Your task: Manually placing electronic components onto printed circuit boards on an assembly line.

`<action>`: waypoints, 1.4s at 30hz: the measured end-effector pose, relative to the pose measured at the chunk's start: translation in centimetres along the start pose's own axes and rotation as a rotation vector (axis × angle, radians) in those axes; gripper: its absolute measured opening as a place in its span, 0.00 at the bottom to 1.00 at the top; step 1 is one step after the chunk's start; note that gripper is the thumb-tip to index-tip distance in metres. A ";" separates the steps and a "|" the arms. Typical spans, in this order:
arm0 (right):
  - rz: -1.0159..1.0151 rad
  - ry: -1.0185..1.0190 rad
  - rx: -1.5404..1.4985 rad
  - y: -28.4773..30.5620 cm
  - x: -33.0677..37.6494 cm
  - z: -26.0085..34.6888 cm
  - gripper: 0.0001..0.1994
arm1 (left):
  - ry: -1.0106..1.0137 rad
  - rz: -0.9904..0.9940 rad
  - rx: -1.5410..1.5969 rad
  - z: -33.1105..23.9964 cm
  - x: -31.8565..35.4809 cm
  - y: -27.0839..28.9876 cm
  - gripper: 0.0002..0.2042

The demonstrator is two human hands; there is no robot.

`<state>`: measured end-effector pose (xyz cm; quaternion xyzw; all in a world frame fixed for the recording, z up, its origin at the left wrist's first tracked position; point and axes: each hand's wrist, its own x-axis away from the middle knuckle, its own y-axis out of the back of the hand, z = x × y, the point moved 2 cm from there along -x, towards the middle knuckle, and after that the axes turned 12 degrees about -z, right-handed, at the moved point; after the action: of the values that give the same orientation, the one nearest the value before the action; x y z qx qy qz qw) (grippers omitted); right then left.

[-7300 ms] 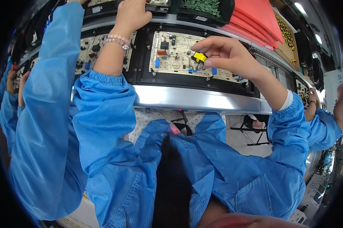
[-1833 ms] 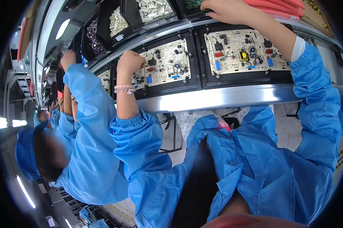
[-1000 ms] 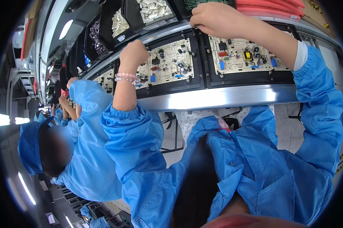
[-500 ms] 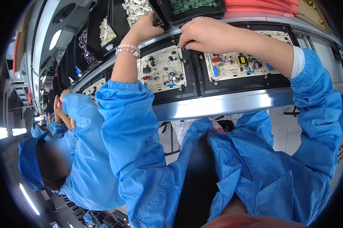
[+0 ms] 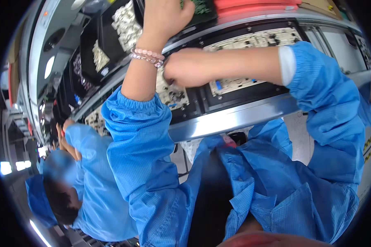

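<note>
Head view, looking down along both forearms.

Right hand (image 5: 186,68): closed into a loose fist, knuckles toward the camera, pressed down on the pale printed circuit board (image 5: 172,91) that sits in a black carrier frame (image 5: 193,108) on the conveyor-style bench with a bright metal front rail (image 5: 235,119). Fingertips are hidden under the fist, so I cannot tell whether they pinch a component or only rest on the board. The board lies directly beneath and slightly toward the person from this hand; contact, no gap.

Left hand (image 5: 165,16): reached further away, up over the far edge of the line, fingers curled down into a black parts bin holding small green pieces (image 5: 200,7). Whether it grips a piece is hidden by the palm. A bracelet of pink and clear beads (image 5: 147,57) sits on this wrist, just beside the right fist.

Key relation: the two forearms cross. The left forearm runs away from the body, the right forearm runs sideways along the line, its long axis parallel to the rail. The right hand is the nearer one to the board; the left is well apart from it, at the bin.

A second pale circuit board (image 5: 251,61) lies in the next carrier, under the right forearm. More black bins of whitish parts (image 5: 126,24) stand on the left. A co-worker in a blue smock (image 5: 86,193) works at the person's left.
</note>
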<state>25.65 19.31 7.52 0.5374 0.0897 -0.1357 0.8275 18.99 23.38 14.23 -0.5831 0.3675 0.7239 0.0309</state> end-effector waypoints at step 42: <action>0.024 -0.176 0.087 -6.8 -7.7 5.8 0.11 | 0.214 0.403 -0.290 3.0 8.0 13.9 0.11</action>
<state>16.13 12.39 6.22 0.5597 0.0042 -0.1761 0.8098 7.43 11.88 14.30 -0.5698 0.3697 0.6948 -0.2366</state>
